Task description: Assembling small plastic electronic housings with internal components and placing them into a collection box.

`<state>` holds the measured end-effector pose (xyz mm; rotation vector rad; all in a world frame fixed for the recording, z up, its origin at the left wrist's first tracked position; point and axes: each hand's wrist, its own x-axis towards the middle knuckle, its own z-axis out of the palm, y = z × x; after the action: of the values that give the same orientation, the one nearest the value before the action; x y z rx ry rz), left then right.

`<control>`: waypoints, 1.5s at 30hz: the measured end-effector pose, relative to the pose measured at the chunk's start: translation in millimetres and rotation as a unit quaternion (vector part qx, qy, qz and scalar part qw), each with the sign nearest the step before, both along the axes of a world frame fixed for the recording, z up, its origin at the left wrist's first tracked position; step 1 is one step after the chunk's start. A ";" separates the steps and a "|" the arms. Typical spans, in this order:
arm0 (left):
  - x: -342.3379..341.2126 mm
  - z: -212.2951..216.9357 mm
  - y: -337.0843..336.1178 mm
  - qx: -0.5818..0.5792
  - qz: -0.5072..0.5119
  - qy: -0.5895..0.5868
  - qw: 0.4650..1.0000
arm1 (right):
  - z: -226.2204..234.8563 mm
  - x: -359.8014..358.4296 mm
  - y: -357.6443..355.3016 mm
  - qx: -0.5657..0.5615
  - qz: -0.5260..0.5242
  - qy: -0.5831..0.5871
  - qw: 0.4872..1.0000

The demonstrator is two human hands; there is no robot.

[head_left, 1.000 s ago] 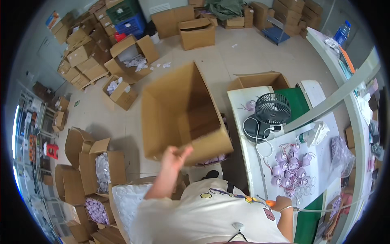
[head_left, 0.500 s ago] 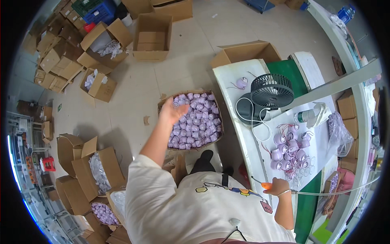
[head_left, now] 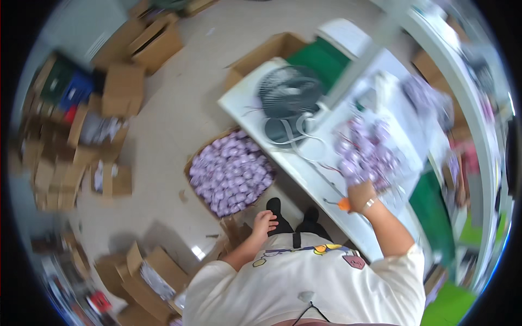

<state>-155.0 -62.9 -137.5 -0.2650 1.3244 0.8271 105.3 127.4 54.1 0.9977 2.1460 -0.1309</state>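
Note:
My left hand (head_left: 265,223) hangs in front of my waist, near the lower edge of a carton of lilac parts (head_left: 231,171). Its fingers are loosely bent and apart, with nothing visible in them. At the edge of the white worktable (head_left: 321,187), my right hand (head_left: 361,196) is closed around an orange-handled tool (head_left: 343,204) with a thin, dark, bent tip. Just beyond that hand lies a pile of round lilac parts with thin wires (head_left: 367,149), blurred by motion.
A black fan (head_left: 290,92) with a white cable (head_left: 310,136) stands on the table. Behind it are a green mat (head_left: 321,62) and an upright white post (head_left: 370,54). Open cartons (head_left: 122,89) stand on the floor at far left, with more (head_left: 163,271) at near left.
My left hand has drawn back from the carton of lilac parts toward my waist. My right hand, still holding the orange-handled tool, is now closer to the wired parts. The whole view has turned.

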 end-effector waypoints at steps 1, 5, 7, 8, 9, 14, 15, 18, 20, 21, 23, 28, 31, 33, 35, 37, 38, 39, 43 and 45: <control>13.6 7.5 1.6 0.109 -0.077 0.100 0.986 | -2.2 -6.4 -1.4 -0.027 0.001 -0.042 0.999; 65.9 50.0 42.6 0.464 -0.285 0.367 0.754 | -2.2 -24.7 -13.4 0.053 -0.027 0.048 0.997; 95.5 77.5 76.3 0.570 -0.344 0.474 0.576 | -16.8 -20.9 -22.1 0.107 0.009 0.116 0.987; 111.7 88.4 87.5 0.579 -0.367 0.508 0.522 | -18.5 -15.7 -25.5 0.126 0.066 0.154 0.978; 120.0 75.5 95.8 0.574 -0.413 0.463 0.534 | -4.9 -13.1 -31.4 0.101 0.077 0.203 0.971; 162.6 27.7 109.6 0.437 -0.514 0.600 0.430 | 79.2 41.7 -109.3 0.219 0.049 0.456 0.861; 160.7 26.3 108.9 0.459 -0.499 0.612 0.407 | 117.1 58.9 -124.8 0.164 0.013 0.489 0.857; 166.2 30.5 101.6 0.498 -0.479 0.631 0.352 | 206.5 102.9 -172.3 0.178 -0.057 0.581 0.792; 177.5 31.7 107.0 0.500 -0.483 0.616 0.370 | 246.2 132.3 -200.0 0.215 -0.125 0.594 0.765; 181.1 29.6 113.2 0.502 -0.484 0.610 0.377 | 272.0 147.0 -208.0 0.223 -0.135 0.599 0.757; 174.4 11.7 110.3 0.466 -0.493 0.626 0.384 | 302.9 165.6 -208.9 0.071 -0.382 0.562 0.730; 183.0 1.7 121.4 0.501 -0.525 0.593 0.349 | 272.8 162.8 -273.9 0.217 -0.436 0.603 0.632; 166.5 0.4 120.5 0.512 -0.522 0.578 0.363 | 209.5 242.4 -320.9 0.127 -0.205 0.638 0.731; 168.5 -1.0 114.2 0.537 -0.472 0.604 0.352 | 161.7 288.2 -357.5 0.060 -0.349 0.633 0.689; 168.9 -11.1 116.8 0.556 -0.437 0.611 0.356 | 37.9 325.6 -397.7 -0.103 -0.610 0.658 0.429; 174.1 -16.2 115.0 0.563 -0.400 0.642 0.333 | -102.3 340.7 -434.2 -0.189 -0.836 0.404 0.320; 175.5 -14.9 112.7 0.547 -0.395 0.663 0.325 | -186.1 343.9 -460.0 -0.221 -0.828 0.241 0.455; 178.2 -14.8 109.3 0.527 -0.386 0.686 0.319 | -263.2 344.7 -489.4 -0.132 -0.663 0.173 0.716; 172.2 -41.0 111.7 0.526 -0.332 0.728 0.287 | -418.4 367.2 -484.6 -0.052 -0.778 0.234 0.581; 162.8 -37.3 106.8 0.519 -0.330 0.735 0.286 | -428.0 391.6 -478.4 -0.057 -0.770 0.236 0.591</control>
<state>7.8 43.9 -174.8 2.6011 1.7303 0.8811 496.9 -351.0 -374.0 2.6356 0.8799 -1.4370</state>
